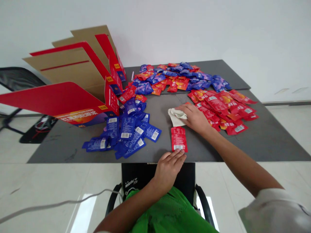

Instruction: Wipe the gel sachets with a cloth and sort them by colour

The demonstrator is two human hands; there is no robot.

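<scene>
A red packet point(179, 139) lies flat near the table's front edge, its printed back and barcode facing up. The fingers of my left hand point(168, 168), stretched out, rest on the packet's near end. My right hand point(194, 118) is closed round a crumpled white cloth point(177, 117), just beyond the packet's far end. Part of the cloth is hidden under the fingers. To the right of that hand is a pile of red packets point(221, 106); to the left of the single packet is a loose pile of blue packets point(128, 127).
Open red cardboard boxes point(85, 115) stand at the left with raised flaps. Mixed red and blue packets point(175, 77) are heaped along the back of the grey table point(160, 106). A wall rises behind, and a cable point(60, 204) crosses the floor.
</scene>
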